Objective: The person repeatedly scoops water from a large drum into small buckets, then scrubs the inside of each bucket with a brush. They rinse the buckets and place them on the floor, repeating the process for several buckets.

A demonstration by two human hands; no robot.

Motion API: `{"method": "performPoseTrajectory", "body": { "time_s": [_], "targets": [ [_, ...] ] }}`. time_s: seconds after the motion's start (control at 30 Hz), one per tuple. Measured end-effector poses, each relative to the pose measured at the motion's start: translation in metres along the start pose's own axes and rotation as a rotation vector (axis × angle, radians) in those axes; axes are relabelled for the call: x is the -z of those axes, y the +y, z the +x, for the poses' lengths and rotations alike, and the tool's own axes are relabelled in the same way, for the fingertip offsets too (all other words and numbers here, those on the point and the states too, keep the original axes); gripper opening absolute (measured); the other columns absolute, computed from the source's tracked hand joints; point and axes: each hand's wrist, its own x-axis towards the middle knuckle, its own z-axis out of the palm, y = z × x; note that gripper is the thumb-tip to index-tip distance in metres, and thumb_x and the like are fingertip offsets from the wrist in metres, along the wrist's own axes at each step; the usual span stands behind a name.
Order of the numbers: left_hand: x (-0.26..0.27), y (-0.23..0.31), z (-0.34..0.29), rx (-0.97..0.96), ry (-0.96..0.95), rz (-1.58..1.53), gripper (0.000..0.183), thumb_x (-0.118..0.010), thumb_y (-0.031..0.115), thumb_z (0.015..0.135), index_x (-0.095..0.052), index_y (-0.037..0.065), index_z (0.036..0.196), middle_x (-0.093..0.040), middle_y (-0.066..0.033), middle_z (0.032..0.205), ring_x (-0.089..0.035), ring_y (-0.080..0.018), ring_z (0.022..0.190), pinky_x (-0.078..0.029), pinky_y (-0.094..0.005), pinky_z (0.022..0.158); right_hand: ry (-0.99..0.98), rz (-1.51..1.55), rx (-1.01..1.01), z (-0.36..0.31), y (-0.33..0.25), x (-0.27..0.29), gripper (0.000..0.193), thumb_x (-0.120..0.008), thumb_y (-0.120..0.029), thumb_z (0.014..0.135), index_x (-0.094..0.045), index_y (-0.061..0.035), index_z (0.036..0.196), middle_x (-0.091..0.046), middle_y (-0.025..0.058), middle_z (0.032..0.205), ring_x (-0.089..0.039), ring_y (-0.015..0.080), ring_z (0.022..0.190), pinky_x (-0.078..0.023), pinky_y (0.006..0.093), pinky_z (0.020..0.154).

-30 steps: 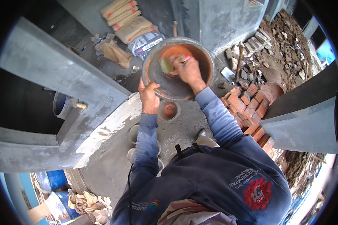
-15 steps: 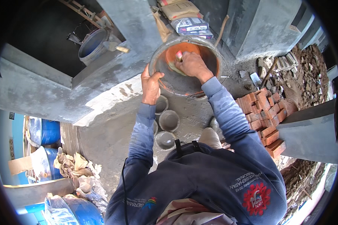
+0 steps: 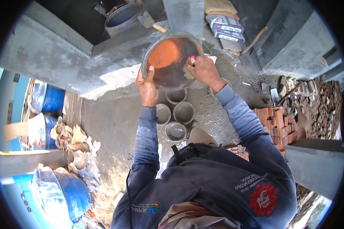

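A round pot (image 3: pixel 162 55) is held up tilted, its opening facing me. Its inside is bright orange at the base, with dark wet-looking grey on the lower wall and a grey rim. My left hand (image 3: pixel 147 89) grips the left rim, thumb inside and fingers behind it. Closed around a brush (image 3: pixel 188 73) with a red-tipped handle, my right hand (image 3: pixel 206 72) presses its pale bristles to the right inner wall. Below the pot, several small grey round pots (image 3: pixel 184 113) stand on the floor.
Stacked red bricks (image 3: pixel 275 124) and rubble (image 3: pixel 325 110) lie to the right. Cement bags (image 3: pixel 225 26) and a bent wooden handle (image 3: pixel 255 40) are at the back. A large tub (image 3: pixel 124 19) stands far left. Blue plastic-wrapped drums (image 3: pixel 53 97) and crumpled paper (image 3: pixel 74 137) line the left.
The brush has moved from the upper middle of the pot to its right inner wall. More of the orange base shows now. The view has shifted, and my left hand keeps its grip.
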Motion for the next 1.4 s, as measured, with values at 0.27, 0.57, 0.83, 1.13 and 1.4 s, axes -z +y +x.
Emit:
{"method": "performPoseTrajectory", "body": {
  "time_s": [0.27,0.57,0.83,1.13,1.4],
  "targets": [
    [0.016,-0.009,0.039,-0.103,0.19,0.125,0.033,-0.065,0.007,0.105,-0.066,-0.001,0.137,-0.071,-0.0094,0.129,-0.065,-0.0163,0.114,-0.051,-0.0319,0.1,-0.222,0.811,-0.337,0.043,-0.021,-0.054,0.021,-0.07,-0.024,0.1,-0.077,-0.0048,0.107,-0.075,0.0113,0.079,-0.074,0.0202,0.071,-0.062,0.0342,0.065],
    [0.025,-0.045,0.087,-0.076,0.293,0.125,0.03,-0.063,0.002,0.102,-0.067,-0.002,0.131,-0.073,-0.0096,0.123,-0.066,-0.0172,0.108,-0.052,-0.0342,0.096,-0.146,0.315,0.132,0.092,-0.011,-0.062,0.022,-0.068,-0.027,0.095,-0.077,-0.0065,0.098,-0.073,0.0206,0.082,-0.074,0.041,0.078,-0.059,0.0488,0.073],
    [0.061,-0.065,0.132,0.225,0.225,-0.035,0.046,-0.058,-0.011,0.091,-0.068,0.0,0.134,-0.073,-0.0078,0.121,-0.068,-0.0176,0.105,-0.054,-0.032,0.096,0.121,-0.202,1.069,0.204,0.016,-0.057,0.025,-0.071,-0.017,0.086,-0.072,-0.0089,0.11,-0.067,0.01,0.138,-0.059,0.0297,0.136,-0.055,0.0397,0.11],
    [0.143,-0.045,0.24,0.314,0.065,0.038,0.043,-0.06,-0.01,0.091,-0.068,-0.001,0.133,-0.073,-0.0085,0.124,-0.066,-0.0178,0.111,-0.052,-0.0322,0.1,0.428,0.134,0.608,0.295,-0.029,-0.08,0.022,-0.075,-0.003,0.086,-0.075,-0.005,0.108,-0.068,0.0113,0.139,-0.067,0.0326,0.126,-0.055,0.0442,0.106],
    [0.204,0.065,0.536,-0.169,0.093,0.159,0.037,-0.064,-0.004,0.098,-0.065,-0.004,0.135,-0.071,-0.0117,0.129,-0.064,-0.0194,0.116,-0.048,-0.0342,0.106,0.702,0.25,0.125,0.395,-0.089,-0.21,0.016,-0.074,-0.003,0.096,-0.076,-0.0039,0.111,-0.07,0.0138,0.132,-0.07,0.027,0.116,-0.058,0.0409,0.099]
  ]
}}
